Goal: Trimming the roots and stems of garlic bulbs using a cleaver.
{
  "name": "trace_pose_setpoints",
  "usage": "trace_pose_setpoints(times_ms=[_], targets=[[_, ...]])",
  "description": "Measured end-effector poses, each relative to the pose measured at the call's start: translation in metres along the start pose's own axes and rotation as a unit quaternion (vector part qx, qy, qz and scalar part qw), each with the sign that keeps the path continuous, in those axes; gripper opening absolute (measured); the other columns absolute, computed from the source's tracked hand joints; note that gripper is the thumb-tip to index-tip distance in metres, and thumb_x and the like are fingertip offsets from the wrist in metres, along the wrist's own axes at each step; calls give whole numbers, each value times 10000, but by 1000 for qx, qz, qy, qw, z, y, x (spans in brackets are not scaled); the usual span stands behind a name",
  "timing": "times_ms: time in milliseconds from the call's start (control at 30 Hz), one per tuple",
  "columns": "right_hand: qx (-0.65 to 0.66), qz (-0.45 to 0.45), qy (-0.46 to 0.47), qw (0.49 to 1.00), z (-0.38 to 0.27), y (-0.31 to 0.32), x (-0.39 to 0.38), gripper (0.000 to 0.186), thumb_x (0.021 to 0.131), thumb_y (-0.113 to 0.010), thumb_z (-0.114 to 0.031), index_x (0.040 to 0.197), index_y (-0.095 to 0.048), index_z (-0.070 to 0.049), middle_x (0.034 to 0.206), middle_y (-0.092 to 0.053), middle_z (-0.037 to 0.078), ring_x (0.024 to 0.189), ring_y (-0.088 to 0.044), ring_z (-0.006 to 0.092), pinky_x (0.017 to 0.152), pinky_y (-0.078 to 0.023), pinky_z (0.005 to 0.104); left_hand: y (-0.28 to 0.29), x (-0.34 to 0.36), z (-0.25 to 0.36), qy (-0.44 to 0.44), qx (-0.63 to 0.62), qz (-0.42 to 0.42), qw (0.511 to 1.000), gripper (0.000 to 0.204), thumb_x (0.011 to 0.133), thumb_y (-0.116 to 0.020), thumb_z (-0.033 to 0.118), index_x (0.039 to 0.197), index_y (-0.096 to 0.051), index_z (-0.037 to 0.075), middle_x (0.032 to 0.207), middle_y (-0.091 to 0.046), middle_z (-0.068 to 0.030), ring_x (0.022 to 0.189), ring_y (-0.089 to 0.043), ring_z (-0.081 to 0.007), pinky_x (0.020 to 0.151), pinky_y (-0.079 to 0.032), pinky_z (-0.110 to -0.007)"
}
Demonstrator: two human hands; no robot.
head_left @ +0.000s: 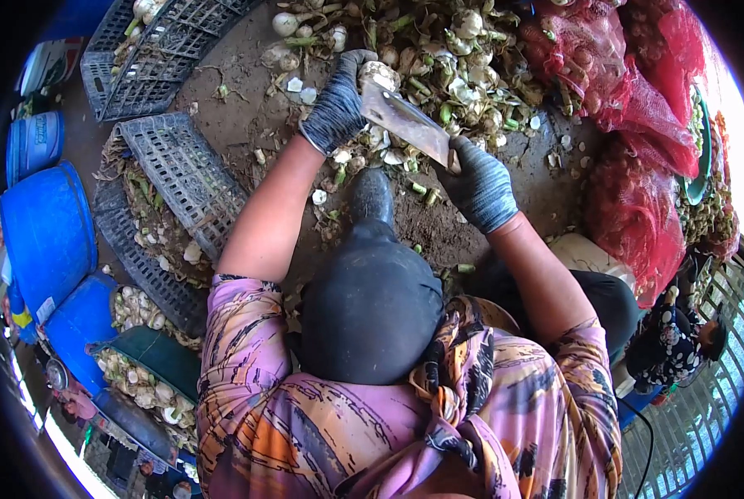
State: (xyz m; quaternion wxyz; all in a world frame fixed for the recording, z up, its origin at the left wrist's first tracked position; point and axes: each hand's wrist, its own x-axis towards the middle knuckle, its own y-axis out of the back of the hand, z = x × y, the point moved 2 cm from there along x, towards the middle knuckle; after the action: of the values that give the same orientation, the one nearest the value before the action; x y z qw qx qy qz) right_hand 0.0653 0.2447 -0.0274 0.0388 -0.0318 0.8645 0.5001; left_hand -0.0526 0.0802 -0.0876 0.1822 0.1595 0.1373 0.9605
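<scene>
Stretched ahead of me, my left hand (339, 108) in a grey knit glove is closed round a pale round bulb (379, 76). My right hand (482, 187), gloved the same way, grips the handle of a cleaver (409, 126). The broad blade slants up to the left, its far end against or just in front of the bulb; I cannot tell whether it cuts in. Beyond both hands lies a heap of bulbs (463, 75) with stalk stubs and dry leaves. White slices and trimmings (319, 197) are strewn on the dirty floor beneath.
Dark slatted crates (181, 170) hold trimmings on the left. Blue tubs (49, 220) and a green basket (151, 353) of bulbs stand farther left. Red mesh sacks (630, 216) of bulbs are piled right. Another person (680, 341) is at the far right. My dark-covered knee (372, 303) rises between my arms.
</scene>
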Motion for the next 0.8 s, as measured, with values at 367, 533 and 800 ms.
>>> trace_pose_setpoints(times_ms=[367,533,800], targets=[[-51,-125,32,990,-20,3,-11,175,677,-506,-169,824,-475,-80,664,-545,144,644,-543,310,552,-427,388,-11,-61,39,-37,56,-26,997,551,668,-620,208,1097,-321,33,963,-487,-112,878,-490,-196,744,-413,-304],[-50,-89,35,994,-11,-9,-13,144,711,-445,-167,823,-476,-81,616,-540,139,592,-543,314,527,-425,401,-10,-62,56,-85,144,-29,985,567,632,-649,201,1069,-338,15,922,-484,-108,836,-491,-214,747,-408,-296],[-93,-33,-131,986,80,-1,-11,166,749,-501,-202,853,-506,-73,664,-547,166,625,-536,323,534,-423,365,-4,-66,76,-26,-17,15,999,614,580,-706,132,1047,-316,55,964,-441,-121,882,-470,-203,759,-408,-294]])
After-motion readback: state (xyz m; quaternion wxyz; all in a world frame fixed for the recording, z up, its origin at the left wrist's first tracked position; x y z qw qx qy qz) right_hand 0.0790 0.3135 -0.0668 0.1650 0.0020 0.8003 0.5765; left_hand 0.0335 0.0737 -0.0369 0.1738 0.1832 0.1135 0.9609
